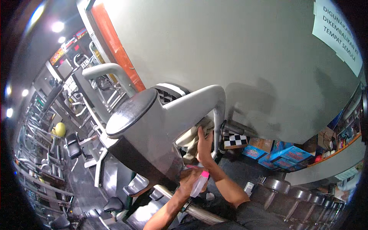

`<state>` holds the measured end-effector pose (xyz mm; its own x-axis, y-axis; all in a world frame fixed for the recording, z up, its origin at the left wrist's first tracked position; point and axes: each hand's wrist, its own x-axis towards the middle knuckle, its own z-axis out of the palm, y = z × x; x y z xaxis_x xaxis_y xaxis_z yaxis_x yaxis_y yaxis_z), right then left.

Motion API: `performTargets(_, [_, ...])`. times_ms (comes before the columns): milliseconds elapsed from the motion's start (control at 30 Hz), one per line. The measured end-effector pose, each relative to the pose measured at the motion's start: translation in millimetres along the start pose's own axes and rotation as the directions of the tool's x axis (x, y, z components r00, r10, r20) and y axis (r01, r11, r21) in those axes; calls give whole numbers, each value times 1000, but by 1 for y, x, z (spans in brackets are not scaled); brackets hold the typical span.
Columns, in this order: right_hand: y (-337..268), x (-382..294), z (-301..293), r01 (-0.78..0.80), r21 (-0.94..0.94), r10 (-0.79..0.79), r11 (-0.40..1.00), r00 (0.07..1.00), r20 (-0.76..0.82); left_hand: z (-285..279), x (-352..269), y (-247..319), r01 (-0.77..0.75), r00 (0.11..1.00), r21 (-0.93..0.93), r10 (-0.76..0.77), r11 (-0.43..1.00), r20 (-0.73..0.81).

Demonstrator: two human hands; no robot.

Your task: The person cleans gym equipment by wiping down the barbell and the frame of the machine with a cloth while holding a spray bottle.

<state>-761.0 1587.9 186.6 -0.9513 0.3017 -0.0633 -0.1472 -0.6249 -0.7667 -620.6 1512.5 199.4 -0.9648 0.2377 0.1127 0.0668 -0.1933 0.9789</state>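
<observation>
My right hand (204, 145) presses a crumpled pale cloth (190, 142) against the inner side of a large grey gym machine housing (161, 129), inside the frame formed by its bent tube (198, 97). Just below, my left hand (188, 179) is closed around a translucent bottle (199, 185) with a pink end. An oval black pad or cap (130, 112) tops the housing, to the left of the hands. Part of the cloth is hidden behind the right hand's fingers.
A grey wall (244, 43) rises behind the machine. Blue cartons (296, 156) and a checkered box (235, 140) stand to the right, above round-topped stools (277, 185). A metal tube (201, 212) crosses below my hands. More gym machines and a yellow ball (60, 129) fill the left.
</observation>
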Motion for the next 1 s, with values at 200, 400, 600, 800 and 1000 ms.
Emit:
performTargets(200, [-10,-16,-11,189,-120,-143,975,938,316,-8,11,-12,-631,682,729,637,265,359])
performTargets(400, [-34,-25,-24,322,-247,-41,914,679,733,-2,3,-11,-589,765,632,599,503,236])
performTargets(600, [-52,-11,-17,660,-218,-185,719,484,855,8,16,2,-684,674,563,697,464,244])
performTargets(800, [-67,-15,-18,473,-436,135,765,545,827,1,8,-3,-610,754,608,607,509,249])
performTargets(1000, [-72,-16,-15,526,-377,34,762,549,835,-2,4,-8,-467,878,504,450,727,165])
